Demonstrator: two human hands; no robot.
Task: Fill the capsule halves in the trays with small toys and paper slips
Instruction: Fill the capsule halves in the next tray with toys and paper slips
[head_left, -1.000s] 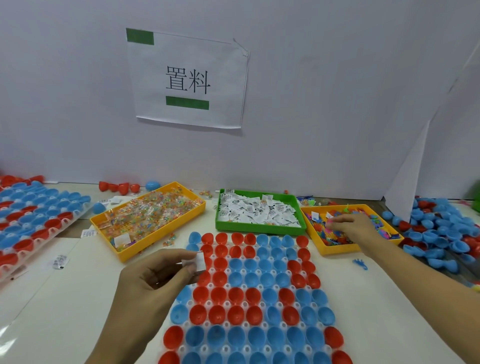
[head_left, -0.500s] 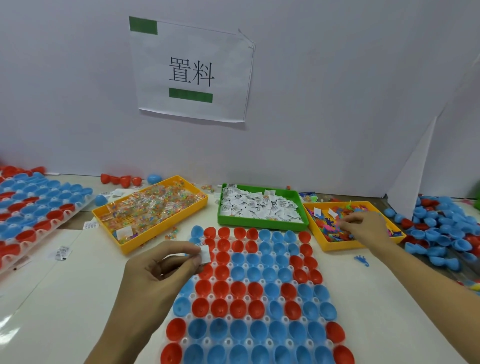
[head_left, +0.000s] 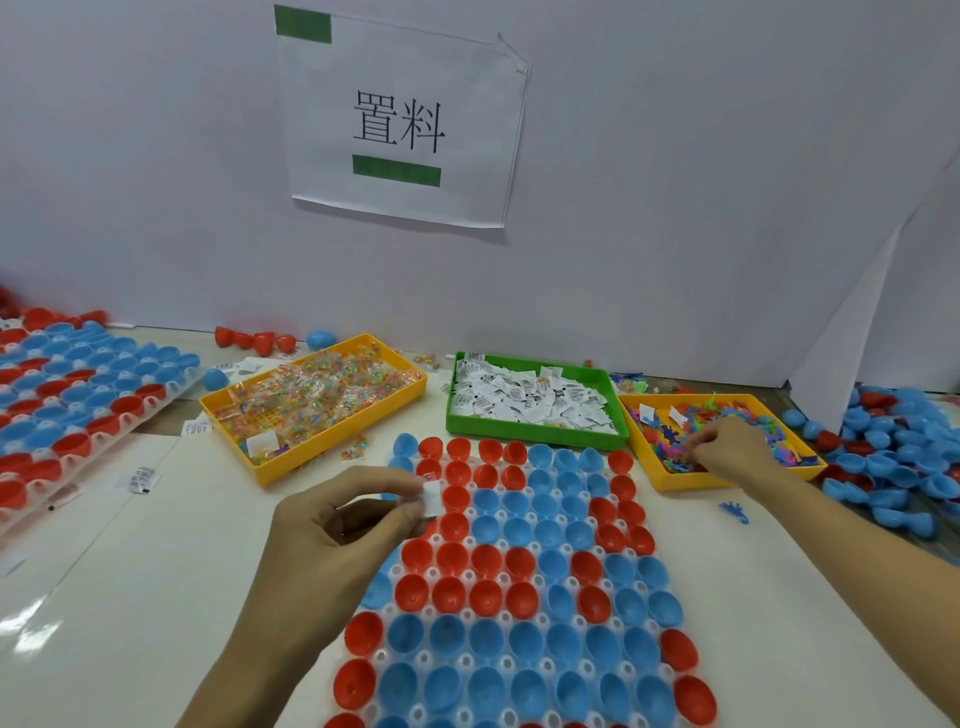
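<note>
Since 1 s ago, little has shifted: left hand pinches a paper slip over the tray's upper-left capsule halves, right hand curls picking toys in the yellow bin; release squarely over 1 cup

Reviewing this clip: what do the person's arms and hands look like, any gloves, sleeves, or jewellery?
Both the left hand and right hand are bare, with no gloves. The forearms are bare as far as the frame shows, with no sleeves in view. No rings, watch or wristband can be seen. The fingernails look short and unpainted.
</note>
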